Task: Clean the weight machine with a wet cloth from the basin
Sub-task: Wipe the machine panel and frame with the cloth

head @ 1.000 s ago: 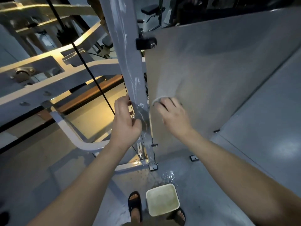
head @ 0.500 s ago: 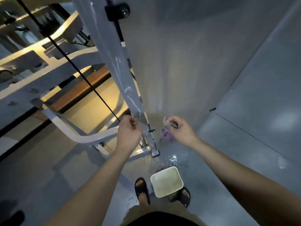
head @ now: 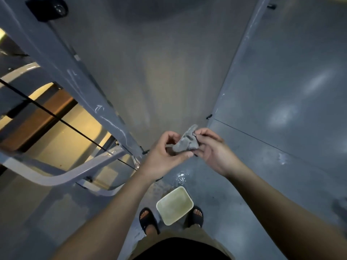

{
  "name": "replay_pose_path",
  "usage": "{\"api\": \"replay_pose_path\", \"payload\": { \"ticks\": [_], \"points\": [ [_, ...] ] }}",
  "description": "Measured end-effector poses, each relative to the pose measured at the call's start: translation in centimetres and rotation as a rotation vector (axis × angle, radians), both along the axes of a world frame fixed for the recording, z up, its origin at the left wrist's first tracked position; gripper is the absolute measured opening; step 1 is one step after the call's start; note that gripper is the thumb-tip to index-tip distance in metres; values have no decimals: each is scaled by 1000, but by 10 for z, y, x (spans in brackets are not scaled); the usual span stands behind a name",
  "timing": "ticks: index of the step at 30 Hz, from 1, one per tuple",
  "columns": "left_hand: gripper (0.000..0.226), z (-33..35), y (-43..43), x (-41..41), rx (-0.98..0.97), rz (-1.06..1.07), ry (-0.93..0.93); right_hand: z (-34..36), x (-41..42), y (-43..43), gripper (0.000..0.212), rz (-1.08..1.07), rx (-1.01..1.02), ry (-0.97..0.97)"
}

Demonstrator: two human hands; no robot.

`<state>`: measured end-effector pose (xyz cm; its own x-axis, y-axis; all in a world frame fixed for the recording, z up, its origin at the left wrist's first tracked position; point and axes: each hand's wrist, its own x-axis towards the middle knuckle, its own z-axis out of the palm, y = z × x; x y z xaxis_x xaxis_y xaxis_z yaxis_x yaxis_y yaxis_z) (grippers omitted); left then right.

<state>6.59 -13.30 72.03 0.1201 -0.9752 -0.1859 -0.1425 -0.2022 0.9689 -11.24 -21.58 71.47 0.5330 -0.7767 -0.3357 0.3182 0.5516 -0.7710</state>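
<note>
A small grey cloth [head: 185, 142] is bunched between both hands, held in the air in front of the weight machine's flat grey panel [head: 150, 72]. My left hand [head: 165, 154] grips its lower edge with thumb and curled fingers. My right hand [head: 212, 147] pinches its upper right side. The machine's grey upright post [head: 62, 72] slants down to the left of my hands. A white square basin [head: 174, 205] with murky water sits on the floor between my feet, below the cloth.
A curved white frame bar [head: 62, 177] and a thin black cable [head: 56, 117] lie to the left. Water glistens on the grey floor [head: 181, 176] just past the basin. My black sandals [head: 148, 220] flank the basin. Open floor stretches right.
My left hand has let go of the upright post and joined the right on the cloth. The right hand has pulled the cloth off the panel. The view has tilted downward.
</note>
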Motion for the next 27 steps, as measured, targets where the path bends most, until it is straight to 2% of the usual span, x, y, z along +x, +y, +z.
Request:
{"api": "replay_pose_path", "payload": {
  "ticks": [2,3,4,6,7,8,10,11,13,16,18,21,22,24,25,27],
  "points": [
    [59,4,-4,-4,19,-17,-61,-2,-1,-1,8,5,-34,17],
    [55,6,-6,-7,30,-14,-100,-3,-1,-2,8,16,-61,39],
    [45,6,-9,-8,44,3,-112,-2,0,-2,9,26,-90,67],
    [14,4,-17,-5,45,81,-30,0,2,-5,10,12,-116,113],
    [7,4,-20,-2,54,126,22,1,2,-7,12,-12,-109,113],
    [14,2,-21,2,62,178,77,3,2,-10,13,-35,-87,96],
    [25,5,-25,9,91,307,311,9,1,-16,12,-80,-20,44],
    [27,8,-26,12,118,365,439,12,0,-19,14,-92,-2,37],
    [24,8,-31,18,200,423,552,20,0,-21,21,-85,-9,52],
    [39,8,-34,21,260,293,464,32,4,-20,24,-22,-70,66],
    [49,9,-35,22,245,157,316,42,7,-20,23,25,-117,69],
    [46,15,-38,23,219,47,167,57,9,-23,21,67,-131,19],
    [38,16,-40,25,199,30,201,61,9,-24,20,67,-127,7],
    [25,21,-41,30,158,68,415,64,7,-27,19,50,-160,38],
    [28,25,-40,33,139,90,535,66,8,-28,24,38,-200,75],
    [54,33,-39,38,137,88,665,65,10,-31,29,-1,-249,149]
  ]
}}
